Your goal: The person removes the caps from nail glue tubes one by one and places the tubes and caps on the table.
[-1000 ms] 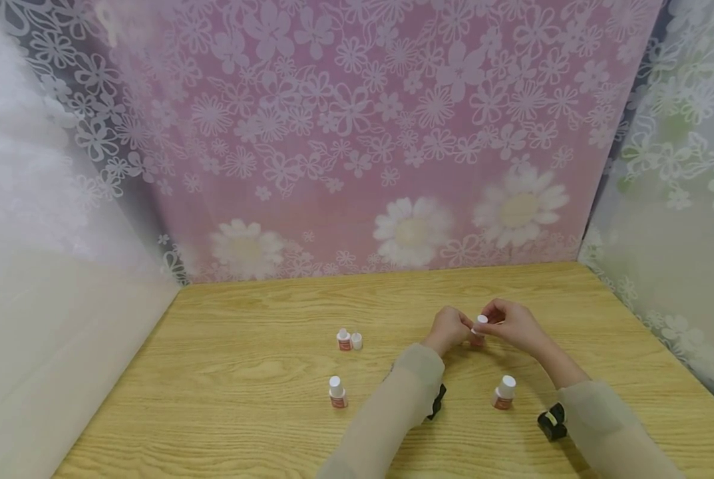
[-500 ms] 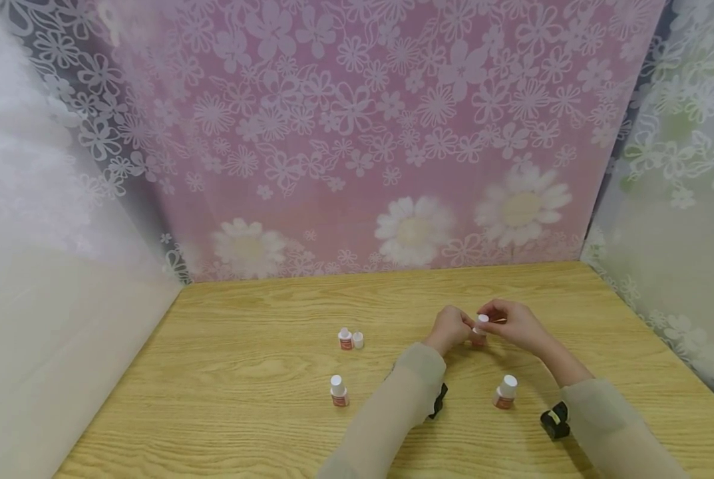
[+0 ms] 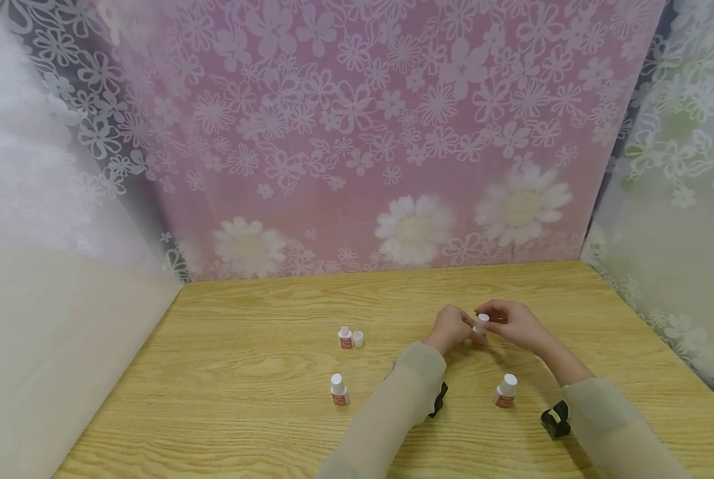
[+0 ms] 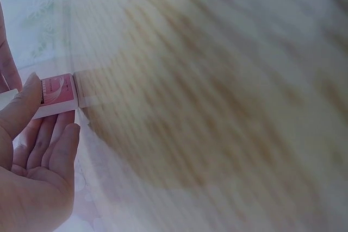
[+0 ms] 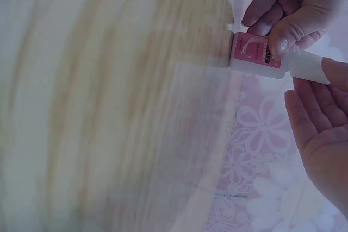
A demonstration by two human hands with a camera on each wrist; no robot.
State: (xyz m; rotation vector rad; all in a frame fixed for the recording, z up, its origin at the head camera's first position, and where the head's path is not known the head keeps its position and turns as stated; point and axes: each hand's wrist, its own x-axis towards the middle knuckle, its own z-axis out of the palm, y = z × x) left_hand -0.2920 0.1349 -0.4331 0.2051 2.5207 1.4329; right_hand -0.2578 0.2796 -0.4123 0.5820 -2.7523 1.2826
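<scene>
My left hand [image 3: 452, 326] has the little bottle [image 5: 255, 55] now, thumb flat across the pink label, fingers behind, the gap closed right down to the bottle's width. And here's my right hand [image 3: 512, 324] over the top, thumb and fingers pinching the white cap [image 5: 309, 67], the other fingers fanned loosely below! The bottle is upright, base down at the wooden table [image 3: 243, 372], over on the right and towards the back, cap at its neck. Nearer me on the right stands a capped bottle [image 3: 505, 391], just in front of my hands. Across on the left, another capped bottle [image 3: 339, 390] stands nearest me, and behind it an uncapped bottle [image 3: 345, 338], nozzle showing, with a loose cap [image 3: 358, 338] right beside it. Pink flowered cloth [image 3: 357, 146] hangs behind the lot.
</scene>
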